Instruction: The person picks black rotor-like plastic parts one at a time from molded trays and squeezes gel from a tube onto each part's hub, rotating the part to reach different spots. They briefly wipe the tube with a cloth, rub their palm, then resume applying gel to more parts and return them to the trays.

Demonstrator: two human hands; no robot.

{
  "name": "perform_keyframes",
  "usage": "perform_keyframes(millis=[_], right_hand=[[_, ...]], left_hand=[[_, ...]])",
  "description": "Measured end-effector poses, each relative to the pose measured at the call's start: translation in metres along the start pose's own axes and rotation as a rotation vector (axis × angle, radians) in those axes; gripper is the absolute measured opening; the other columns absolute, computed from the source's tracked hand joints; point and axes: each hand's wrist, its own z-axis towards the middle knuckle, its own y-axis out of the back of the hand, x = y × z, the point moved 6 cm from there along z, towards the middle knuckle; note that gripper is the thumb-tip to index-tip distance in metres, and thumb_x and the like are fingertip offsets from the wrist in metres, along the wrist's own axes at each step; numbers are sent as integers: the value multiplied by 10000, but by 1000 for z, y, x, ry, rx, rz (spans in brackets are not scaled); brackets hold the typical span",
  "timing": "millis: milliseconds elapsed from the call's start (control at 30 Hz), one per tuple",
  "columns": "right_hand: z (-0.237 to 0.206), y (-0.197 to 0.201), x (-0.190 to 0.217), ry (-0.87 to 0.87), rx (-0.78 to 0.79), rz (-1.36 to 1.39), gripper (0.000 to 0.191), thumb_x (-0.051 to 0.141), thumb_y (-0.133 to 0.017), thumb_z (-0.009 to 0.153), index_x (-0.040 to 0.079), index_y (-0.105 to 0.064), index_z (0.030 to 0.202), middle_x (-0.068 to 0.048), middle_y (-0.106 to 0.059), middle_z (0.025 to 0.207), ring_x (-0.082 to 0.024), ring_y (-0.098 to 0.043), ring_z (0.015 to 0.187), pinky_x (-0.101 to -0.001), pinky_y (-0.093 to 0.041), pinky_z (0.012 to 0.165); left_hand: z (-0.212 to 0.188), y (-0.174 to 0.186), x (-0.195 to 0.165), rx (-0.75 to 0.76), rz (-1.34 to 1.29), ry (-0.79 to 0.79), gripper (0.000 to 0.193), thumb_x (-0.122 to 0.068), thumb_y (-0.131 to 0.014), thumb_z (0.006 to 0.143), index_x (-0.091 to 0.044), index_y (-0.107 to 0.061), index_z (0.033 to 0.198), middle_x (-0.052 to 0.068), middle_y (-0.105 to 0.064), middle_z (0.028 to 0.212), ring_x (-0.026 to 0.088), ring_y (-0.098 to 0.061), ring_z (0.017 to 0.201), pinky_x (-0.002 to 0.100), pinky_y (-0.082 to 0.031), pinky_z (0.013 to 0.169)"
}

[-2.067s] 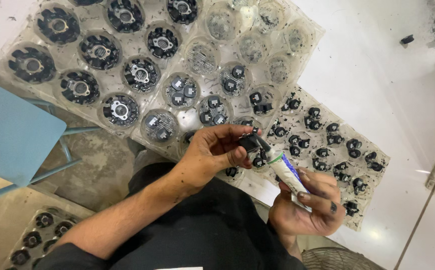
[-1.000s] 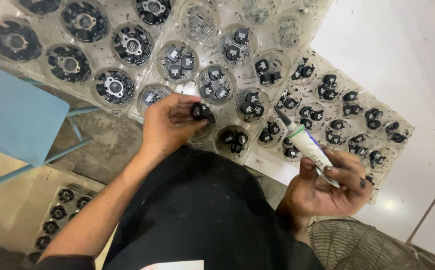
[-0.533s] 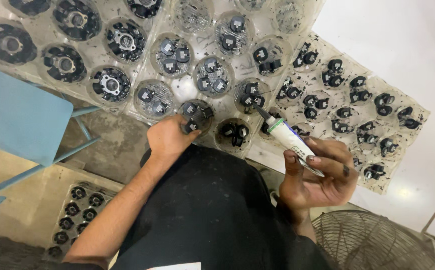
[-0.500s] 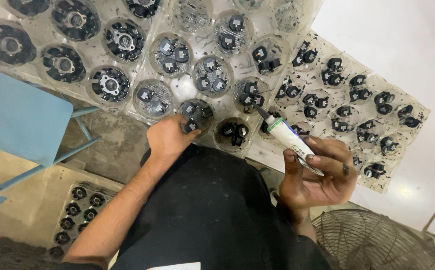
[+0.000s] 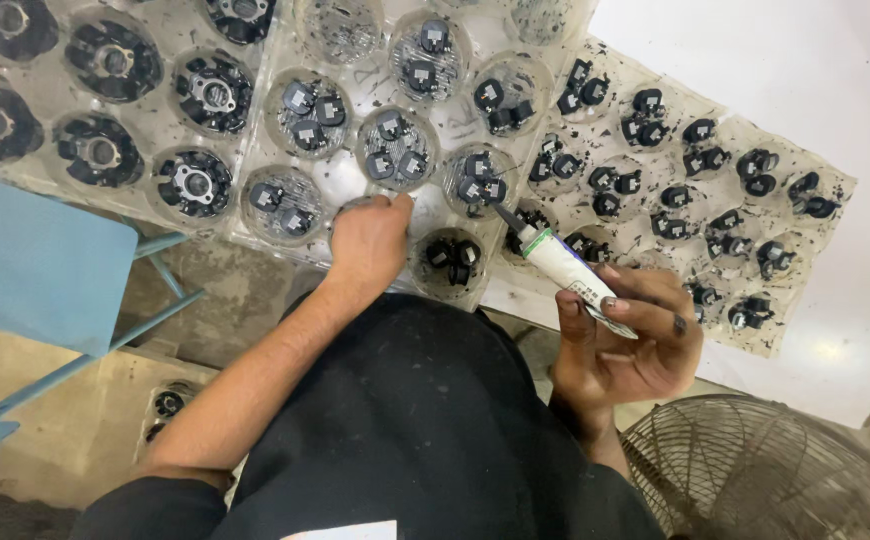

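Observation:
My left hand rests curled at the near edge of a clear plastic tray whose round wells hold small black parts. Whether a part is under its fingers is hidden. My right hand grips a small white tube with a dark pointed nozzle aimed up-left toward the trays. A well with black parts lies between the two hands.
More clear trays spread across the white table: larger black ring-shaped parts at left, paired small black parts at right. A blue stool stands at left, a wire fan guard at lower right, another tray on the floor.
My left hand carried a black part from near the tube to the tray's near wells and now lies curled there. The right hand and tube held roughly steady; the view shifted.

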Motion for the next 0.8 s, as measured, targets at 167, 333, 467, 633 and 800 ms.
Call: perform_keyframes(millis=[167, 333, 467, 633, 800], right_hand=[[-1, 6, 0, 17, -34, -70, 369, 46, -851, 965, 80, -517, 1117, -132, -659, 1100, -188, -667, 1045, -307, -559, 944], [4, 19, -13, -69, -241, 311, 290, 28, -803, 984, 88, -557, 1127, -94, -668, 1122, -192, -692, 1071, -399, -634, 993], [10, 23, -31, -250, -282, 570, 281, 5, -768, 1023, 61, -565, 1208, -116, -674, 1136, -187, -680, 963, -307, -583, 841], [8, 10, -33, -368, -182, 719, 288, -20, -795, 993, 39, -578, 1172, -151, -699, 1167, -232, -704, 1020, -338, -607, 852], [7, 3, -5, -28, -121, 448, 344, -28, -836, 893, 97, -598, 1109, -157, -733, 1138, -233, -712, 1021, -349, -613, 817]], left_hand=[[12, -2, -6, 114, 60, 17, 243, -20, -685, 785, -33, -602, 1012, 160, -659, 811, 372, -692, 766, 484, -552, 674], [5, 64, -21, -73, -226, 34, 363, -26, -791, 726, -41, -688, 1074, 181, -648, 917, 351, -681, 778, 447, -537, 647], [9, 87, -24, -22, -951, 233, 411, 105, -819, 780, 4, -717, 1165, 93, -593, 965, 188, -563, 749, 309, -485, 652], [9, 114, -53, 3, -1735, 118, 415, 230, -711, 855, -5, -601, 1179, 81, -675, 1095, 114, -686, 1003, 284, -599, 907], [4, 145, -76, -1, -1809, 80, 465, 237, -723, 783, -68, -473, 1029, 87, -685, 1133, 173, -749, 1066, 320, -640, 910]])
